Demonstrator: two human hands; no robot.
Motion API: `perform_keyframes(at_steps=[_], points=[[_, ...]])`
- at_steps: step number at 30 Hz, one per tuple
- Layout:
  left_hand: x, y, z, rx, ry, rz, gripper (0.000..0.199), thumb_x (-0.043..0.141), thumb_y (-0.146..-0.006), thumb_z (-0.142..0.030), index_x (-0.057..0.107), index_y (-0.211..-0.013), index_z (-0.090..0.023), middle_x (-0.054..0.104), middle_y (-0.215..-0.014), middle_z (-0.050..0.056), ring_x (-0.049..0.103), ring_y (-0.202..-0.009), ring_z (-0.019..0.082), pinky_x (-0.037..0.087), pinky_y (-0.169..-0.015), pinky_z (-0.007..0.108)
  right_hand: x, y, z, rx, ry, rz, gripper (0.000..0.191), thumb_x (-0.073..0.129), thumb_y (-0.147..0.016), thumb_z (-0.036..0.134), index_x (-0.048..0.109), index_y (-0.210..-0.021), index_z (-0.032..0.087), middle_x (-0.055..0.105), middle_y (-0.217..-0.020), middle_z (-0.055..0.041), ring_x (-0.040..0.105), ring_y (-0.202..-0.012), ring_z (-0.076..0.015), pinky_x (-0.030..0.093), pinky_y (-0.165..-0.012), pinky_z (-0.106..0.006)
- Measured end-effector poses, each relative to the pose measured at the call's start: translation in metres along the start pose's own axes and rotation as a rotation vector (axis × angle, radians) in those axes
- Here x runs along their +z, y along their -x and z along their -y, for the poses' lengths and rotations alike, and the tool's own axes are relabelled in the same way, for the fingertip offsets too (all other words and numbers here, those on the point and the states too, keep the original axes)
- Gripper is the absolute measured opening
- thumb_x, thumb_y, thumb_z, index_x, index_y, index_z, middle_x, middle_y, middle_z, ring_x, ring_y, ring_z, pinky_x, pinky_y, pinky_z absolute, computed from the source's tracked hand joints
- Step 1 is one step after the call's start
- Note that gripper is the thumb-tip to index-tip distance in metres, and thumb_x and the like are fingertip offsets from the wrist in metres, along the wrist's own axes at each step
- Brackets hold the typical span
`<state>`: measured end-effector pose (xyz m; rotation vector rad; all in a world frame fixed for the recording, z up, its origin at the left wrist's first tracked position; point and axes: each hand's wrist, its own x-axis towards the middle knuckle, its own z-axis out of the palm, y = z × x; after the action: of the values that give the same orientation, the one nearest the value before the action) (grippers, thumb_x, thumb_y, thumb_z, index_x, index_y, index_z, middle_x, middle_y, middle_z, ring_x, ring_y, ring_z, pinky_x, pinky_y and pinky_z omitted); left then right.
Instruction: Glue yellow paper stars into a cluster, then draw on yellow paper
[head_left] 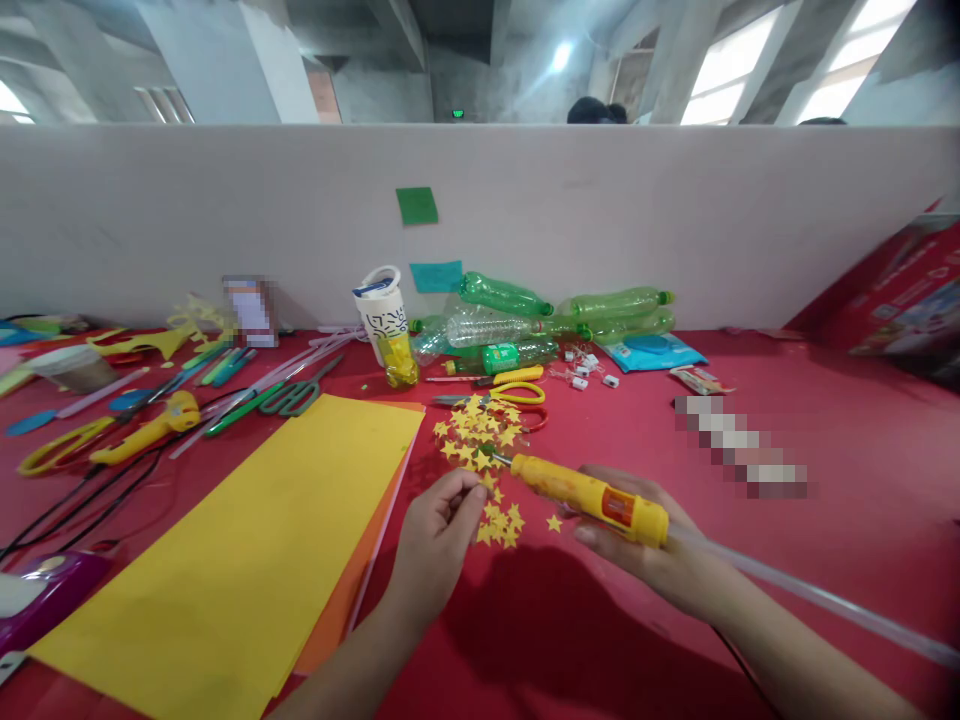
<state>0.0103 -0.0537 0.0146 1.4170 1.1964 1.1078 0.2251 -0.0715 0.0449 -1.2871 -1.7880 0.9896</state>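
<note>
yellow stars point(484, 461) lie beyond both hands point(439, 530) point(652, 555); some sit between them

Left hand point(442, 525), bare: thumb and forefinger are pinched together, other fingers curled inward; left forearm point(360, 645) is extended forward. Right hand point(645, 562), bare: fingers are closed in a grip; right forearm point(795, 635) is angled inward.

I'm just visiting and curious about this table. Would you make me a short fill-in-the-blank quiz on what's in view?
1. The right hand holds a tool whose body is mostly ____ in colour.
2. The small yellow cut-outs are shaped like ____.
3. The tabletop is ____ in colour.
4. The green square is on the white ____ behind the table.

Missing words: yellow; stars; red; partition.
</note>
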Motion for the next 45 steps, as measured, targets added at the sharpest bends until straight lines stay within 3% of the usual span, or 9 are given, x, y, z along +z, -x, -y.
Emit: perform_keyframes(at_steps=[5, 13, 19, 45], points=[[-0.001, -0.001, 0.001, -0.020, -0.017, -0.017, 0.019, 0.048, -0.084, -0.032, 0.053, -0.071, -0.018, 0.038, -0.049, -0.007, 0.034, -0.048, 0.008, 0.028, -0.046, 0.019, 0.011, 0.004, -0.006, 0.085, -0.047, 0.001, 0.029, 0.061, -0.076, 0.044, 0.062, -0.091, 0.019, 0.064, -0.078, -0.0052, 0.059, -0.067, -0.0186, 0.049, -0.057, -0.028], [0.001, -0.001, 0.002, -0.015, -0.033, -0.023, 0.021, 0.049, -0.085, -0.033, 0.052, -0.071, -0.019, 0.039, -0.050, -0.007, 0.035, -0.048, 0.008, 0.029, -0.047, 0.019, 0.010, -0.002, -0.005, 0.043, 0.012, 0.116, 0.023, 0.056, -0.080, 0.042, 0.060, -0.087, 0.021, 0.059, -0.074, -0.0020, 0.055, -0.064, -0.0156, 0.046, -0.056, -0.025], [0.000, 0.000, 0.001, -0.019, -0.035, -0.021, 0.020, 0.049, -0.084, -0.033, 0.053, -0.071, -0.018, 0.039, -0.050, -0.007, 0.035, -0.048, 0.008, 0.028, -0.046, 0.020, 0.011, 0.000, -0.008, 0.089, 0.005, 0.111, 0.026, 0.057, -0.079, 0.045, 0.058, -0.084, 0.020, 0.058, -0.072, -0.0017, 0.051, -0.062, -0.0142, 0.044, -0.054, -0.024], [0.000, 0.000, -0.002, -0.034, 0.000, -0.026, 0.019, 0.049, -0.083, -0.032, 0.054, -0.071, -0.018, 0.038, -0.050, -0.007, 0.034, -0.048, 0.008, 0.028, -0.047, 0.019, 0.009, 0.000, -0.012, 0.057, 0.014, 0.123, 0.021, 0.056, -0.082, 0.041, 0.060, -0.087, 0.021, 0.060, -0.073, -0.0012, 0.054, -0.061, -0.0151, 0.044, -0.052, -0.024]])
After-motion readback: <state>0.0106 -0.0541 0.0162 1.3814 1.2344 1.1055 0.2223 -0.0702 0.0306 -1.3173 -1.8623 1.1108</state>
